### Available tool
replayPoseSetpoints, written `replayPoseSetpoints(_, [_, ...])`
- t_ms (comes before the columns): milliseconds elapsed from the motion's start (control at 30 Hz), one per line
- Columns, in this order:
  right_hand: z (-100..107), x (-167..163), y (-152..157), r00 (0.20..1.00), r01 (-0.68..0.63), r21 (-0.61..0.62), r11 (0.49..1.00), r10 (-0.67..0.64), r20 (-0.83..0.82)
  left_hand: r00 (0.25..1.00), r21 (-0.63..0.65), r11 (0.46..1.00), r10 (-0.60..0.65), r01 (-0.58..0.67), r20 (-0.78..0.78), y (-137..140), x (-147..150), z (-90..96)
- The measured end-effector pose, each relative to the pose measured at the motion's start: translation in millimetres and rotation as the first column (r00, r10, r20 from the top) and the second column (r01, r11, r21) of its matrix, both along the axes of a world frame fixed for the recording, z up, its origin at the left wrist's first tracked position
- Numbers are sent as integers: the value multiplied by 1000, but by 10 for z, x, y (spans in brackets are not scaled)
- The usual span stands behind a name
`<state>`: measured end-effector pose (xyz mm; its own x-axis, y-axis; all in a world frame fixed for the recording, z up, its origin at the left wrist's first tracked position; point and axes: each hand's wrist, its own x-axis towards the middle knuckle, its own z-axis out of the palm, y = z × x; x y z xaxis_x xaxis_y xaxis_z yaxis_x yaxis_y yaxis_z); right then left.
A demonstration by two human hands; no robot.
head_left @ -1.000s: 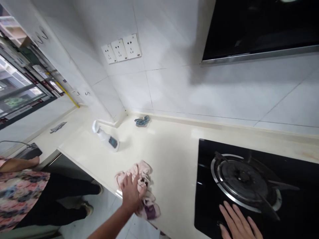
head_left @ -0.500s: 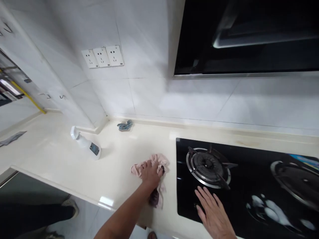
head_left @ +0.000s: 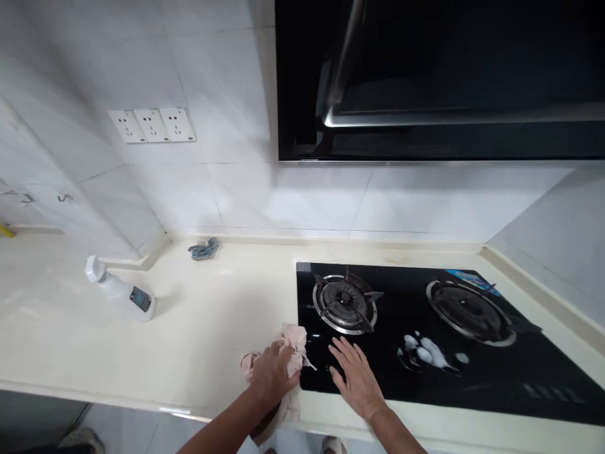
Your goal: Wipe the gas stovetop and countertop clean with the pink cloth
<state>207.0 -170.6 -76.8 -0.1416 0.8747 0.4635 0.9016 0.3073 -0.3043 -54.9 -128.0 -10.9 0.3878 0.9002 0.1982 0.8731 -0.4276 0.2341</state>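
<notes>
My left hand point(head_left: 273, 373) grips a crumpled pink cloth point(head_left: 293, 343) against the cream counter, just left of the gas stove point(head_left: 392, 384). Part of the cloth, with a dark patch, trails below the wrist towards the front edge. The palm hides how the fingers fold into it. My right hand point(head_left: 355, 378) rests palm down on the black glass near the stove's front left, fingers stretched out and holding nothing. Just beyond its fingertips is the left burner point(head_left: 345, 304). White foam point(head_left: 428, 353) lies on the glass to its right.
A white spray bottle point(head_left: 120, 293) appears on the counter at left. Against the back wall lies a bluish crumpled bundle point(head_left: 204, 250). The right burner point(head_left: 466, 312) has a raised pan support. A dark range hood point(head_left: 439, 88) overhangs the stove; wall sockets point(head_left: 152, 125) are at upper left.
The camera view has turned right, showing more of the stove and the right wall. My left hand has drawn the cloth towards the counter's front edge. My right hand stays spread on the stove.
</notes>
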Motion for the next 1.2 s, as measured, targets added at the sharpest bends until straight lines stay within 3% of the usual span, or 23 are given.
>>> replayPoseSetpoints(100, [55, 21, 2, 938, 24, 4, 1000, -21, -347, 986, -188, 981, 76, -47, 149, 48, -1, 216])
replayPoseSetpoints(167, [140, 49, -39, 793, 133, 3, 991, -105, -600, 969, -233, 972, 81, -25, 235, 91, 91, 425])
replayPoseSetpoints(267, [379, 112, -177, 556, 285, -27, 958, -188, -810, 953, -161, 983, -31, 83, 301, 106, 365, 686])
replayPoseSetpoints(333, [595, 158, -296, 501, 330, -5, 944, -180, -847, 940, -66, 982, -148, 176, 306, 83, 594, 743])
replayPoseSetpoints(433, [877, 196, -442, 559, 375, 65, 925, -170, -811, 909, 90, 937, -349, 338, 229, 37, 898, 595])
replayPoseSetpoints(500, [940, 180, -490, 633, 365, 88, 927, -178, -754, 878, 101, 884, -466, 456, 112, 15, 1026, 382])
replayPoseSetpoints(600, [770, 86, -492, 752, 244, 5, 970, -186, -632, 818, 2, 818, -576, 576, 10, 6, 1069, 60])
replayPoseSetpoints(700, [423, -55, -428, 858, 202, -166, 965, -256, -445, 786, -19, 790, -607, 613, 117, 12, 884, -118])
replayPoseSetpoints(800, [217, -210, -272, 869, 365, -306, 879, -440, -226, 820, 89, 853, -519, 514, 241, 14, 428, -180])
replayPoseSetpoints(867, [256, -339, -120, 837, 463, -415, 784, -540, -87, 889, 143, 925, -379, 353, 258, 29, 26, -210])
replayPoseSetpoints(933, [394, -509, 37, 842, 477, -501, 723, -538, 25, 935, 165, 961, -256, 220, 244, 77, -357, -241])
replayPoseSetpoints(1000, [538, -717, 155, 898, 400, -539, 741, -433, 71, 958, 198, 970, -182, 139, 220, 170, -634, -267])
replayPoseSetpoints(1067, [610, -925, 215, 955, 274, -529, 803, -293, 50, 971, 249, 965, -133, 81, 199, 300, -761, -288])
replayPoseSetpoints(1200, [538, -1111, 274, 984, 72, -396, 916, -131, -124, 973, 337, 940, -120, 48, 197, 565, -644, -321])
